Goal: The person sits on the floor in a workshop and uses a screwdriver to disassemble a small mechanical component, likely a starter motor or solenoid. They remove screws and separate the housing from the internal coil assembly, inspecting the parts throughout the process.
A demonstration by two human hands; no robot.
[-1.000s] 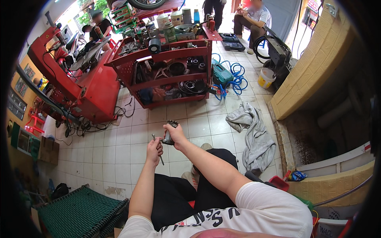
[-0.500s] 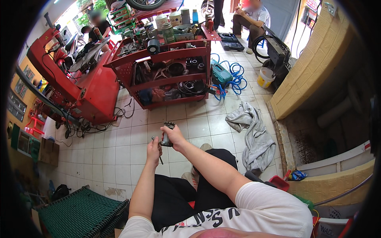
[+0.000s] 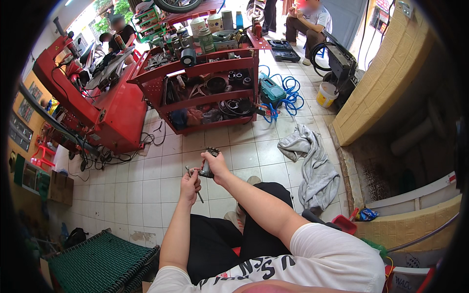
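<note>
In front of my knees, my left hand (image 3: 189, 187) is closed round a thin metal rod-like tool (image 3: 201, 197). Its small knobbed top pokes out above the fingers and its narrow end slants down below them. My right hand (image 3: 218, 166) grips a dark grey metal mechanical part (image 3: 207, 172), palm-sized, with a toothed or ridged upper end. The hands are side by side, their fingers almost meeting; whether the tool touches the part I cannot tell. My fingers cover much of both things.
Ahead stands a red tool cart (image 3: 195, 102) loaded with bottles and parts. A grey cloth (image 3: 315, 168) lies on the tiled floor to the right. Beyond it are a white bucket (image 3: 326, 95) and a blue hose (image 3: 292, 93). A green woven seat (image 3: 100, 261) is at lower left. A person (image 3: 308, 27) sits far off.
The metal part has tilted and risen slightly to the right in my right hand. My left fingers have shifted on the rod-like tool, which leans more to the right at its lower end.
</note>
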